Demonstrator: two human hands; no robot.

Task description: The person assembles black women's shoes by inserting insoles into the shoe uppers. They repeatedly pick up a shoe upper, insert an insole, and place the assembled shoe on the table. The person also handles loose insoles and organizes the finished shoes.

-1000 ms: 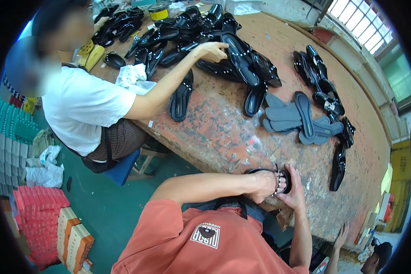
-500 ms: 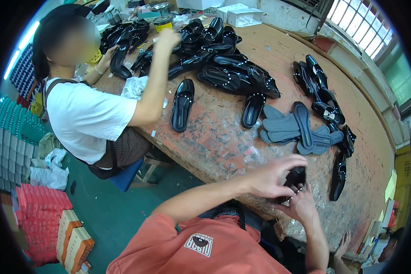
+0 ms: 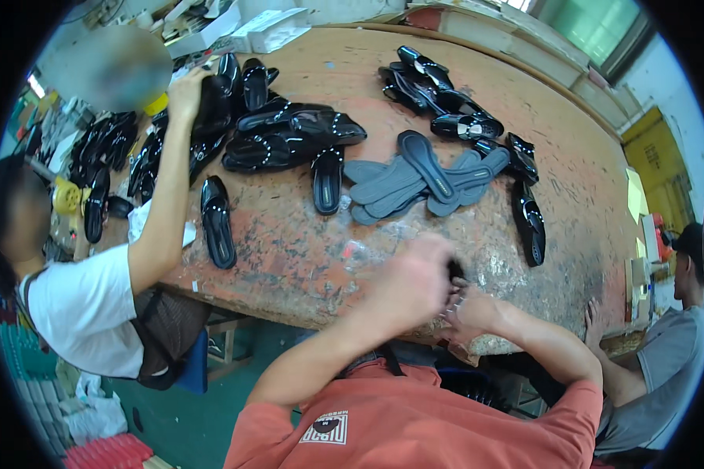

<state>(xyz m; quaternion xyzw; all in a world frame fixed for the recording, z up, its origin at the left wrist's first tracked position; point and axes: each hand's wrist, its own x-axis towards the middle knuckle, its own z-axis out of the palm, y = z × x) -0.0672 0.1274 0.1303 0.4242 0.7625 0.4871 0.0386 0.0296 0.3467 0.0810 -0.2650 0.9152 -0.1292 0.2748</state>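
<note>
Near the front edge of the table, my right hand point(image 3: 475, 313) is closed around a black shoe point(image 3: 455, 270) with a row of small shiny studs. My left hand point(image 3: 421, 273) is at the shoe's other side; motion smears its fingers, so its grip is unclear. Both hands cover most of the shoe. Just beyond them lies a spread pile of grey insoles point(image 3: 379, 191), with one darker insole point(image 3: 425, 160) on top. A single black shoe point(image 3: 529, 227) lies to the right of the pile, and another shoe point(image 3: 327, 181) to its left.
A heap of glossy black shoes point(image 3: 289, 133) covers the table's left middle; more shoes point(image 3: 422, 86) lie farther back. A co-worker in a white top point(image 3: 94, 305) reaches over the left side. A person in grey point(image 3: 657, 375) sits at the right, one hand on the worn table point(image 3: 305, 273).
My view has swung to the right, bringing the person in grey into sight. My left hand has moved and blurred over the shoe, while my right hand still holds it.
</note>
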